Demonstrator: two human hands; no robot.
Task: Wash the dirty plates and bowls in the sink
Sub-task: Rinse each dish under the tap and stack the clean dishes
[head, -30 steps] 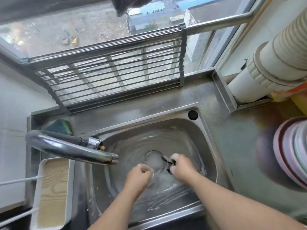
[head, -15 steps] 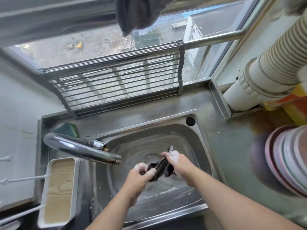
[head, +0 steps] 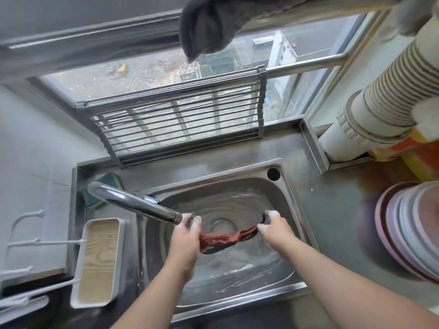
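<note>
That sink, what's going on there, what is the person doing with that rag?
A person stands at a steel sink and holds a reddish cloth stretched over the basin. The left hand grips one end near the faucet, and the right hand grips the other; both hands look soapy. No dishes lie in the basin. A stack of plates stands on the counter to the right.

Two hands (head: 187, 236) (head: 275, 225), one cloth (head: 228, 238), one sink (head: 297, 233) — one plate stack (head: 408, 226)
</note>
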